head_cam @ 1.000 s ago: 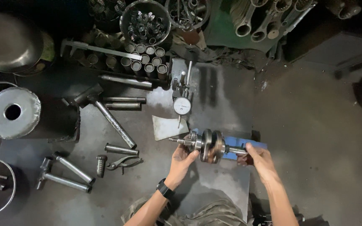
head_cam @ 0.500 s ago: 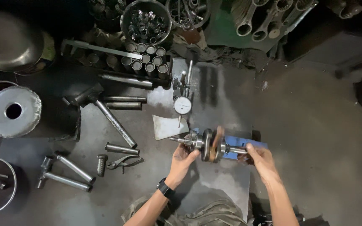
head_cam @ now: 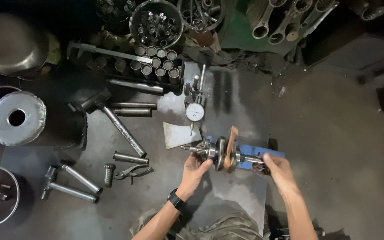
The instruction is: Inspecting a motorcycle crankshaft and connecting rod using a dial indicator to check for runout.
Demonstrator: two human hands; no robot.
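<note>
Both hands grip a crankshaft (head_cam: 221,153) over the blue stand (head_cam: 256,155) on the floor, below the dial gauge (head_cam: 194,112) — the left hand (head_cam: 195,171) closed under its left shaft end, the right hand (head_cam: 277,167) pinching the right end. Solid steel, probably heavy, stiff and oily — best held by the shaft ends.

One crankshaft (head_cam: 221,153), one dial gauge (head_cam: 194,111), two hands (head_cam: 195,168)
</note>
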